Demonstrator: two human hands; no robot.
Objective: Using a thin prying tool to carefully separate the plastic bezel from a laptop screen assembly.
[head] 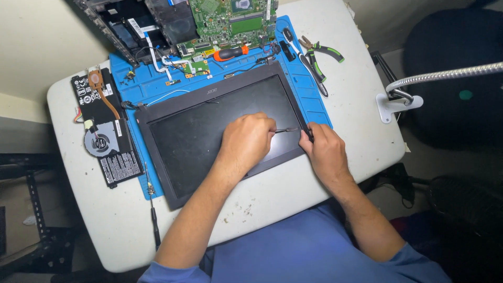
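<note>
A black laptop screen panel [209, 126] lies flat on a blue work mat [152, 84]. My left hand [246, 140] rests on the screen and holds a thin metal pry tool [287, 130] whose tip points at the right bezel. My right hand [325, 152] grips the right edge of the black bezel [299, 118], fingers pinched on it.
At the back lie an opened laptop base with a green circuit board [230, 21], an orange-handled screwdriver [230, 52], and pliers [322, 52] beside other tools. A battery with a fan and copper heat pipe [102, 131] sits left. A screwdriver [154, 220] lies near the front edge. A flexible lamp arm [445, 76] is clamped right.
</note>
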